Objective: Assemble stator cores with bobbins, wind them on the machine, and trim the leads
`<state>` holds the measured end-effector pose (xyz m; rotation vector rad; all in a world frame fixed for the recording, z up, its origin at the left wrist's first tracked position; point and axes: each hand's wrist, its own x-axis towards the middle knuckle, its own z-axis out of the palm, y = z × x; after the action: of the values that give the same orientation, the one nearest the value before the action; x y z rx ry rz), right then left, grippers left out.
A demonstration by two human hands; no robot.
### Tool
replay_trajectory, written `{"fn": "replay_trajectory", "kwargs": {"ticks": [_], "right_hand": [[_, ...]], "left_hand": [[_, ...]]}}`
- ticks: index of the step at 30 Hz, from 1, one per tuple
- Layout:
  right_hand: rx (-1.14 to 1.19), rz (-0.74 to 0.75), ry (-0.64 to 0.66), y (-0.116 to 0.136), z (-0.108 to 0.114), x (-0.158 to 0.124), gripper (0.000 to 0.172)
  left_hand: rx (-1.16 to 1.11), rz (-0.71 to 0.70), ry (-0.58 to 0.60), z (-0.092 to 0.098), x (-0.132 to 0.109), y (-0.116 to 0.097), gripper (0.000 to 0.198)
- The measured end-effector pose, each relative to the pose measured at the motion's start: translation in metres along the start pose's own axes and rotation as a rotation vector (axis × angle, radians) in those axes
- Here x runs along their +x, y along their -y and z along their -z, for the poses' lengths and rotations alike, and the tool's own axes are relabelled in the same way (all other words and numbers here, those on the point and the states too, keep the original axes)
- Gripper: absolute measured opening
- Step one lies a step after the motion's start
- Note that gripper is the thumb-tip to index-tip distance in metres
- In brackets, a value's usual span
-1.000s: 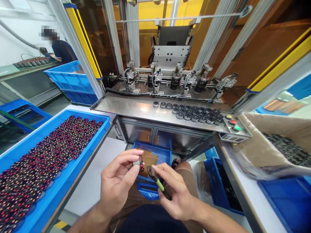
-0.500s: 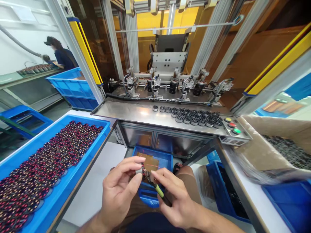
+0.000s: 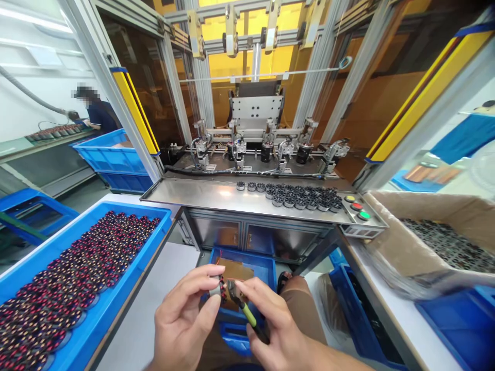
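Note:
Between the thumb and fingers of my left hand (image 3: 189, 314) is a small motor stator (image 3: 217, 289), grey on its outside with dark and red windings facing right. My right hand (image 3: 270, 319) grips a pair of wire cutters (image 3: 249, 315) with a green and black handle. The metal head of the cutters is close to the stator's wound side; whether they touch, I cannot tell. A thin reddish wire shows near the head. Below both hands lies a blue bin (image 3: 265, 265) with a piece of cardboard (image 3: 237, 269) in it.
On my left, a blue tray (image 3: 167, 219) holds a heap of wound stators. Ahead, dark stator cores (image 3: 297, 196) stand in rows on a metal ledge (image 3: 185, 190) before a winding machine. Buttons (image 3: 356, 206) and a lined box (image 3: 382, 206) are at right. A co-worker (image 3: 101, 116) is far left.
The cutters' head has drawn slightly away from the stator and is now more visible. Both hands sit a little lower and further left in view. The camera has tilted up.

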<state>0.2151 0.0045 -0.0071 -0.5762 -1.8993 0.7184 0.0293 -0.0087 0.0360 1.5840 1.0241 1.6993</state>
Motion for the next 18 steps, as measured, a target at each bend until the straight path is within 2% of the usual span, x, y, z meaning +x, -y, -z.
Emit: {"fn": "replay_trajectory", "kwargs": {"ticks": [4,9,13,15,18], "right_hand": [[0.025,-0.001,-0.002,-0.003,-0.003,0.000,0.086],[0.011,-0.002,0.011,-0.003,-0.003,-0.002,0.077],[-0.094,-0.086,-0.033,-0.003,0.000,-0.005,0.070],[-0.137,-0.157,-0.059,-0.004,0.002,-0.007,0.065],[-0.175,-0.247,-0.070,-0.005,0.007,-0.009,0.060]], "left_hand": [[0.020,0.008,0.044,0.003,-0.005,0.004,0.023],[0.048,0.020,0.088,0.005,-0.006,0.008,0.025],[0.053,-0.012,0.115,0.007,-0.005,0.010,0.025],[0.070,-0.087,0.169,0.010,-0.005,0.012,0.026],[0.141,-0.279,0.223,0.013,-0.005,0.018,0.037]]}}
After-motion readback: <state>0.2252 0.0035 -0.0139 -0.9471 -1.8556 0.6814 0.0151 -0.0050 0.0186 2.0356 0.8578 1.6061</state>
